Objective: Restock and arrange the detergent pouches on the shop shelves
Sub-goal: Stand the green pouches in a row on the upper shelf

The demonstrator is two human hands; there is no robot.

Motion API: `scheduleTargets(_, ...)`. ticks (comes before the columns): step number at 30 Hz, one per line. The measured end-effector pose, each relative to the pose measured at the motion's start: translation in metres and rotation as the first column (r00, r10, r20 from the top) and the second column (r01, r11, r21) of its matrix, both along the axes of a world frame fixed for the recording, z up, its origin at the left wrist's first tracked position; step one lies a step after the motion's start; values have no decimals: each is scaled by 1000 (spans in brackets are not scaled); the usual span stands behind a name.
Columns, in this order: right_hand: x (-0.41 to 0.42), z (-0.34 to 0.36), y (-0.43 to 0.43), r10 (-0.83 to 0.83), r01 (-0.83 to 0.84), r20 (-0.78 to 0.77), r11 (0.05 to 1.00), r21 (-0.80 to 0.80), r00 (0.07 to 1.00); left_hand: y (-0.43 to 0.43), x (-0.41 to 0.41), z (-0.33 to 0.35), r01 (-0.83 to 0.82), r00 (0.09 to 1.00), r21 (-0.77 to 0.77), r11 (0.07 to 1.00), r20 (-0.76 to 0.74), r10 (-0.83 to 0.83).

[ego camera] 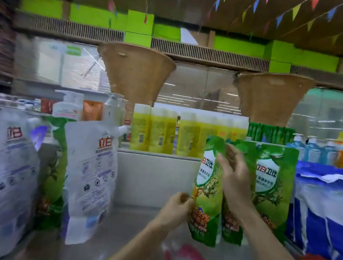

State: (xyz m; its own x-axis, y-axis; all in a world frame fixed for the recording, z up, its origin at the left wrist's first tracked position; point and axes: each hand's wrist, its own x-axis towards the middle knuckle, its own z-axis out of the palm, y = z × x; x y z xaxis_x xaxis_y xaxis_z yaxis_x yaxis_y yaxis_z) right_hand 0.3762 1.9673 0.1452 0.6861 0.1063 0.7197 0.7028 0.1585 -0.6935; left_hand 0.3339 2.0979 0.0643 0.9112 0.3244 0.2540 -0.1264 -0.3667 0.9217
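Front green pouch: tall, soft and bright green. It has a white shield shape, a leafy tree picture, and a big "99%" in red and yellow low down.
Where it is: on the grey shelf, a bit right of the middle, right up against the next green pouch. I cannot tell if its bottom rests on the shelf or is lifted a little.
Left hand: the fingers are curled tight and pinch the pouch's left edge, about halfway down.
Right hand: the fingers and thumb pinch the top of the same pouch.
Green pouches, counted: four. Three stand together at the right: the front one, a middle pouch and a right pouch. One more, the left green pouch, stands far off on the left.
White pouches, counted: two. The nearer white pouch has a red logo and leans a little. The far-left white pouch has purple on it.
Woven baskets, counted: two, a left basket and a right basket, wide at the top.
Yellow bottles: a row at the back, too blurry to count.
Blue bags: piled at the far right, and I cannot count them.
Hidden: the right hand and arm cover most of the middle pouch. The nearer white pouch hides half of the left green pouch.
Cut off: the far-left white pouch and the blue bags run out of view.
Hard to see: the whole left side is smeared, and the small writing cannot be read.
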Motion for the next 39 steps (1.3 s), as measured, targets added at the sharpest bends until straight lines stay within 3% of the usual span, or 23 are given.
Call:
scheduleTargets(4,-18,29,6,-178,131,214,968,214,960,23,-33,23,-71,955,18,997,289,62)
scheduleTargets(8,-40,45,33,-170,83,303,957,278,938,48,-84,49,-185,861,32,982,487,146)
scheduleTargets(15,-74,23,106,55,-83,210,988,127,976,77,-155,65,-339,733,26,940,634,247)
scheduleTargets(19,-101,7,141,240,-236,74,970,-63,968,96,-183,67,-539,554,-70,839,721,416)
scheduleTargets(22,-120,-4,168,346,-332,11,909,-253,938,112,-197,61,-628,462,-188,755,691,556)
scheduleTargets(26,-153,-13,204,327,-286,55,886,-365,943,144,-208,42,-750,477,-149,645,554,682)
scheduleTargets(28,-162,-17,220,245,-188,122,916,-354,962,155,-210,35,-794,517,-47,606,470,715)
scheduleTargets(30,-162,-16,224,216,-159,138,927,-339,967,159,-209,30,-774,563,-34,633,423,711)
scheduleTargets(34,-139,-12,201,344,-332,-15,894,-301,939,160,-206,28,-757,613,9,653,355,706)
scheduleTargets(39,-96,0,177,428,-439,-186,898,-18,884,158,-194,27,-745,627,-16,667,323,709)
